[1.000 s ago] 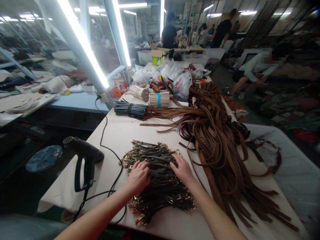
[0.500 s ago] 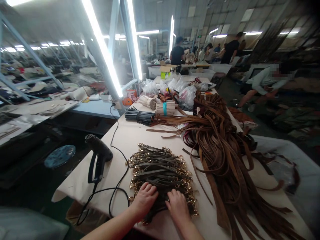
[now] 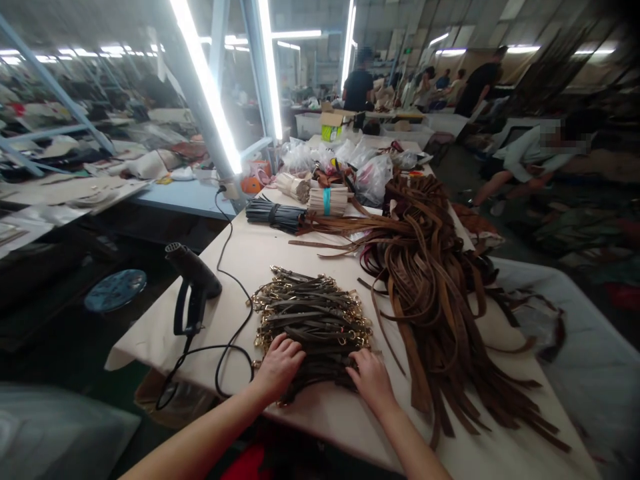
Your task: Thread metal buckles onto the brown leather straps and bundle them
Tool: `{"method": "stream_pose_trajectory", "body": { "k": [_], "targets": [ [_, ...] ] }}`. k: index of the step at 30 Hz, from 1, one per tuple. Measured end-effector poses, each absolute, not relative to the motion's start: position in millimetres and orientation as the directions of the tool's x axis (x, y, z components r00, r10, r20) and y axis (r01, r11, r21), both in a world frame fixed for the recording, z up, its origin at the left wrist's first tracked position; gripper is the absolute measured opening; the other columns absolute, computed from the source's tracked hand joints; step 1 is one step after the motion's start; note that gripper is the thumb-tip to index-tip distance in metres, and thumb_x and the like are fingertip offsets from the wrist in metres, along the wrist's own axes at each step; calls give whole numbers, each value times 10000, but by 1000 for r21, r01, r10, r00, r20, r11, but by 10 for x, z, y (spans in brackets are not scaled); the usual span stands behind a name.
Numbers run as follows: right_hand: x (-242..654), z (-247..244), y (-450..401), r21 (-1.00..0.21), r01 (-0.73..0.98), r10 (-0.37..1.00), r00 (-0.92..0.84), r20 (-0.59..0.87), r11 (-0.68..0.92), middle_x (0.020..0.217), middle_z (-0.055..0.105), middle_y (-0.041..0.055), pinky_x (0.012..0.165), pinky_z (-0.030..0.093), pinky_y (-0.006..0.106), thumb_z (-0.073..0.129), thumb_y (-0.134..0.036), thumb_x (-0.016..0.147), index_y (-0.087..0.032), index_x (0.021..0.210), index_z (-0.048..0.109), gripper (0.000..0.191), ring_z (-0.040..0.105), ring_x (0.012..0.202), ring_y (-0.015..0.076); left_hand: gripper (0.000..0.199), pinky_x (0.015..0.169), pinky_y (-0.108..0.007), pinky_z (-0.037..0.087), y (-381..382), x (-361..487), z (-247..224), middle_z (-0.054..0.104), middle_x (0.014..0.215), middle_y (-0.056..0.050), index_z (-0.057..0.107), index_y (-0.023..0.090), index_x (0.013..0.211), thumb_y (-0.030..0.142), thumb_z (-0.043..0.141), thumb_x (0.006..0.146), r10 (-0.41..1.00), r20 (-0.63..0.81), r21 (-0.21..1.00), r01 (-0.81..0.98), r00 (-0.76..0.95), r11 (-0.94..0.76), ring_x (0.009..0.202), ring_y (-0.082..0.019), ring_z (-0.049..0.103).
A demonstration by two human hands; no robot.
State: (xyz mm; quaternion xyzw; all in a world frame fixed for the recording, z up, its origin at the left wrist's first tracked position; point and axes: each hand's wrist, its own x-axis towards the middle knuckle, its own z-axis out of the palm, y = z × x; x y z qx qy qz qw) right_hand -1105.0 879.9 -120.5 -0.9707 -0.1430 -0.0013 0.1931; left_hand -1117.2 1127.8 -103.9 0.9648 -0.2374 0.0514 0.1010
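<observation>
A wide pile of dark straps [image 3: 313, 310] with gold-coloured metal clasps at their ends lies on the pale table in front of me. My left hand [image 3: 280, 363] rests on the pile's near left part, its fingers curled over the straps. On the near right part is my right hand [image 3: 370, 377], fingers bent down at the strap ends. Whether either hand grips a strap is hidden under the fingers.
A black heat gun [image 3: 193, 287] stands on the table [image 3: 150, 327] at left, its cord looping beside the pile. Long brown strips [image 3: 430, 280] cover the right side. Strip bundles [image 3: 275, 215] and plastic bags [image 3: 373, 180] lie farther back. A person crouches at right.
My right hand has moved right, toward the clasps at the pile's edge, so the hands are wider apart. The camera view has shifted, and the table items appear slightly higher.
</observation>
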Motion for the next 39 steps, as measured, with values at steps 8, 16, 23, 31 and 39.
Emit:
{"method": "stream_pose_trajectory", "body": {
  "k": [8, 16, 23, 31, 39],
  "targets": [
    [-11072, -1154, 8758, -496, 216, 218, 974, 55, -841, 852, 590, 43, 743, 416, 324, 539, -207, 742, -211, 876, 571, 138, 544, 829, 210, 131, 812, -336, 334, 10928, -11245, -998, 600, 838, -14, 594, 242, 855, 208, 472, 822, -402, 56, 349, -396, 914, -850, 824, -170, 513],
    [-11128, -1083, 8816, -569, 192, 188, 980, 67, -799, 846, 583, 39, 733, 414, 328, 528, -182, 732, -219, 866, 571, 145, 538, 822, 212, 131, 770, -335, 340, 10525, -11001, -994, 610, 806, -17, 592, 242, 873, 261, 471, 828, -410, 54, 383, -398, 911, -834, 800, -176, 541],
    [-11151, -997, 8844, -725, 119, 112, 992, 58, -679, 813, 590, 36, 751, 406, 360, 550, -189, 700, -233, 817, 606, 137, 535, 817, 231, 144, 752, -337, 359, 10455, -10903, -928, 594, 731, -36, 580, 188, 732, 184, 454, 800, -402, 66, 391, -395, 913, -832, 752, -182, 543],
    [-11124, -1125, 8853, -898, -44, 9, 999, -54, -438, 803, 626, 52, 631, 475, 312, 571, -368, 694, -187, 837, 608, 234, 576, 696, 199, 201, 713, -229, 424, 10719, -11020, -945, 583, 899, -19, 564, 213, 982, 197, 454, 815, -364, 42, 487, -337, 930, -805, 805, -143, 559],
    [-11093, -1141, 8893, -962, -165, 12, 985, -172, -217, 737, 635, 31, 647, 479, 306, 617, -433, 659, -168, 843, 585, 325, 584, 674, 187, 274, 730, -247, 425, 10681, -10958, -955, 569, 912, -21, 584, 254, 1054, 245, 523, 787, -379, 30, 522, -338, 925, -783, 808, -156, 556]
  ]
}}
